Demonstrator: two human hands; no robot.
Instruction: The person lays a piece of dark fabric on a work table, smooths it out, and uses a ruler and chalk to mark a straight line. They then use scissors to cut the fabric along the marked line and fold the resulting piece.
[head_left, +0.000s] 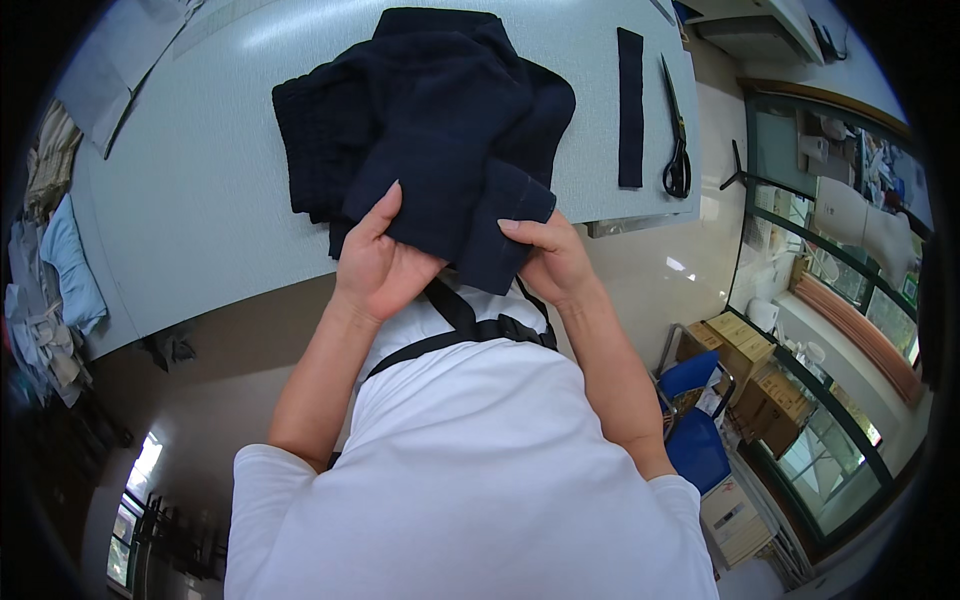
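A dark navy cloth garment (442, 112) lies bunched on the pale table, its near end lifted over the table's front edge. My left hand (382, 259) grips that end from the left, thumb on top and fingers hidden beneath the fabric. On the right, my right hand (555, 251) pinches a folded part of the same cloth, which bears a faint pale line. The gathered, elastic-looking side of the garment rests to the left. Right of the garment lies a narrow dark fabric strip (631, 109), with black-handled fabric scissors (676, 142) beside it, points away from me.
The pale table (195, 202) ends just before my body. White sheets (124, 52) lie at its far left, and piled clothes (56, 300) sit along the left side. A blue chair (694, 435) and cardboard boxes (772, 401) stand on the floor at right.
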